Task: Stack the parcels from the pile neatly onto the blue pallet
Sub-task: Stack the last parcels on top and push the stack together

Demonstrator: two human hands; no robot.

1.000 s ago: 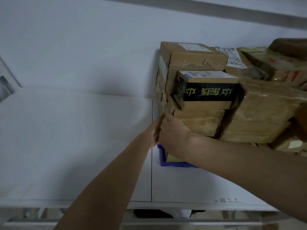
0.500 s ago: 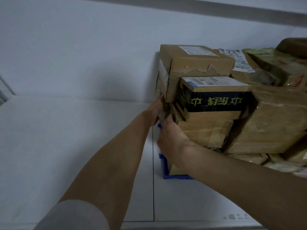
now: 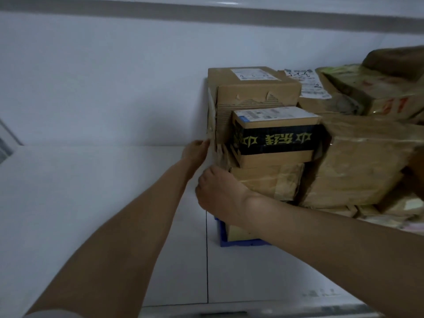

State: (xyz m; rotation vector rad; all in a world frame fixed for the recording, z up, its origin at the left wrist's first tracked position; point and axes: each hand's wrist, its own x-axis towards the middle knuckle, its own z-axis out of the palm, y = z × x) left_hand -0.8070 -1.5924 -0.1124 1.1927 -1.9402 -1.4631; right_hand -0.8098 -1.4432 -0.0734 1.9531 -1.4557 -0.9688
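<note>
2 hands on the box stack [image 3: 263,180]: left hand [image 3: 195,151] touching its side with flat fingers, right hand [image 3: 215,191] gripping its near corner, above the pallet [image 3: 238,243].

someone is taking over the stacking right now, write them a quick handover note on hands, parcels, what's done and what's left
Left hand: fingers on the left edge of the stack, where the tall brown cardboard box with a white label on top meets the parcels below.
Right hand: on the near left corner of the taped brown cardboard parcel; its fingers are hidden, so the grip is unclear.
The small box with a black band and yellow print sits on that parcel.
Done: several layers of parcels stand on the blue plastic pallet.
Left: squaring this corner looks unfinished. The source pile is out of view.
</note>
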